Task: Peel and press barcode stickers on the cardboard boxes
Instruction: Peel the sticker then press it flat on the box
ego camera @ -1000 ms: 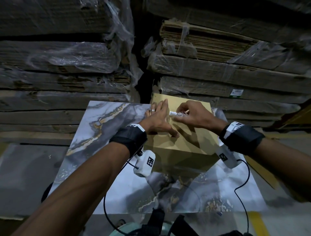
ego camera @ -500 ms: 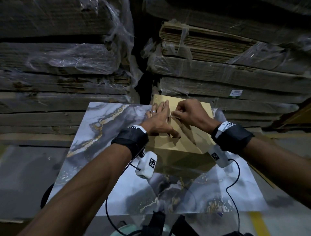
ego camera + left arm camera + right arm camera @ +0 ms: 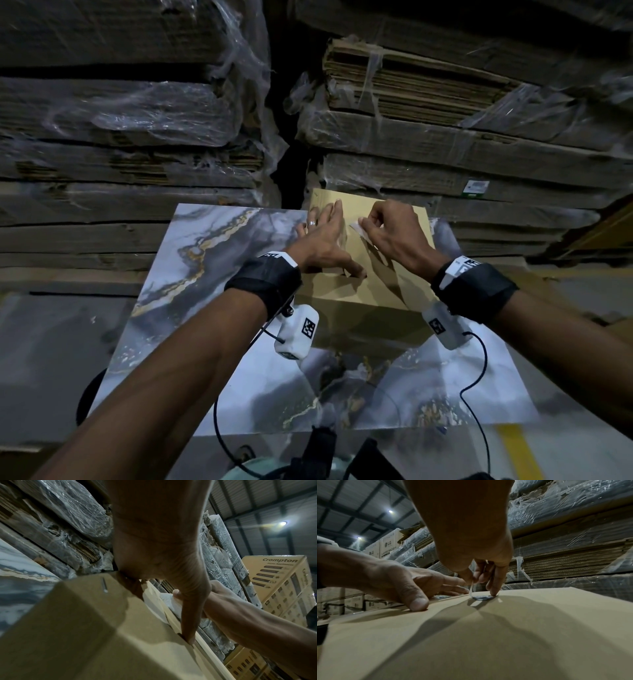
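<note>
A plain brown cardboard box point(image 3: 383, 284) stands on a marble-patterned table point(image 3: 212, 267). My left hand point(image 3: 323, 236) lies flat on the box top with straight fingers, its thumb point(image 3: 418, 603) pressing the cardboard. Just right of it, my right hand point(image 3: 387, 233) pinches one end of a small white barcode sticker point(image 3: 358, 227) between thumb and fingers. In the right wrist view the sticker point(image 3: 471, 590) rises from the box top, where its other end lies under a right fingertip point(image 3: 494, 593). The box point(image 3: 488, 635) fills the foreground there.
Plastic-wrapped stacks of flattened cardboard point(image 3: 445, 137) rise directly behind the table. Printed appliance cartons point(image 3: 281, 582) are stacked off to the right. Cables point(image 3: 479, 383) hang from my wrist cameras over the table front. A yellow floor line point(image 3: 513, 448) runs at lower right.
My right hand brought the sticker down onto the box top beside my left hand and now holds one end lifted. My left hand stayed flat on the box.
</note>
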Demonstrator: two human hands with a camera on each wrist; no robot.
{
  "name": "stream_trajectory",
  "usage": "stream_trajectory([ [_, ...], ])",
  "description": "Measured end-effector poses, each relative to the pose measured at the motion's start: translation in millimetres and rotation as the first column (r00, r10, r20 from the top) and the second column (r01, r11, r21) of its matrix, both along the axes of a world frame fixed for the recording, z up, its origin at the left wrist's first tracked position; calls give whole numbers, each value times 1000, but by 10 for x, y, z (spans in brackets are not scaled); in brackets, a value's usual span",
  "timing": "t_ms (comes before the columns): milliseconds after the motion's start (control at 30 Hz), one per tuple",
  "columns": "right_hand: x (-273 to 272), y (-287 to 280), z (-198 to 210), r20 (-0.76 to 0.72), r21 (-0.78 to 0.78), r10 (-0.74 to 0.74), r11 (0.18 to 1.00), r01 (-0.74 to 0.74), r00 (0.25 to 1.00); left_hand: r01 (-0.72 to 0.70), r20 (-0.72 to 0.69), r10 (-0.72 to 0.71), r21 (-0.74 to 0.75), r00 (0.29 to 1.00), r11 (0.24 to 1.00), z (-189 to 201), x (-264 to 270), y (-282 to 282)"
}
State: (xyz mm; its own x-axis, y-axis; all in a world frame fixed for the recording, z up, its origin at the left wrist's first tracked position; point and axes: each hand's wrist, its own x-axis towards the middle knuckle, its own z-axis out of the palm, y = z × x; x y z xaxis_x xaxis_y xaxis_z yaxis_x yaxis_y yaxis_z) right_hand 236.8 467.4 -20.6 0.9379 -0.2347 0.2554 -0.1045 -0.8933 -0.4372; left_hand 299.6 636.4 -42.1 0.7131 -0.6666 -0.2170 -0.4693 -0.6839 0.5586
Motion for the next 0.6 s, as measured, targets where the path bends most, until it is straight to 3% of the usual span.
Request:
stream_trajectory([
  [400, -174, 0, -48, 28, -76, 40, 996, -38, 999, 5, -4, -5, -6, 1000, 1000, 22, -22, 7],
  [600, -170, 18, 68, 20, 44, 91, 995, -92, 996, 4, 2, -4, -10, 1000, 1000, 29, -19, 9],
])
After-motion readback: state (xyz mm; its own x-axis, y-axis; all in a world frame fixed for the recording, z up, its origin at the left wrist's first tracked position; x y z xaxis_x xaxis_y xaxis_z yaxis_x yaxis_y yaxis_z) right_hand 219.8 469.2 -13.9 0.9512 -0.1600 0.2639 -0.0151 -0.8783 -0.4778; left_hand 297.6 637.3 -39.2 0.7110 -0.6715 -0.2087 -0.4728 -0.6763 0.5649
